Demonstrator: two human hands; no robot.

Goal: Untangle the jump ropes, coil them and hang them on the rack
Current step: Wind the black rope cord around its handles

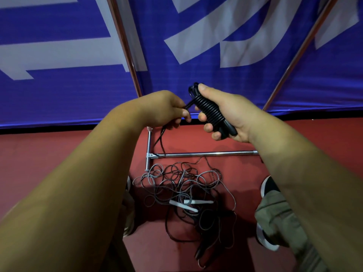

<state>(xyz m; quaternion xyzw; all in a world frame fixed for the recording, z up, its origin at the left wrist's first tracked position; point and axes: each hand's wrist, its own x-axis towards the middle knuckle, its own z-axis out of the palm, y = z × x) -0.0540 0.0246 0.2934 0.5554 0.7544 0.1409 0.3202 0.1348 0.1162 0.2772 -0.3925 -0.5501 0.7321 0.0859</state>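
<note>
My right hand (227, 116) grips a black jump rope bundle (209, 109), its cord wound in tight turns around the handles. My left hand (167, 109) pinches the free end of that black cord just left of the bundle; a length of it hangs down toward the floor. Below my hands, a tangled pile of grey and black ropes (186, 189) lies on the red floor, with two white handles (191, 205) in its middle. The chrome rack base (196, 154) lies on the floor just beyond the pile.
A blue banner with white lettering (196, 46) stands behind, crossed by two slanted reddish poles (127, 46). My shoes (268, 185) and trouser legs flank the pile on both sides.
</note>
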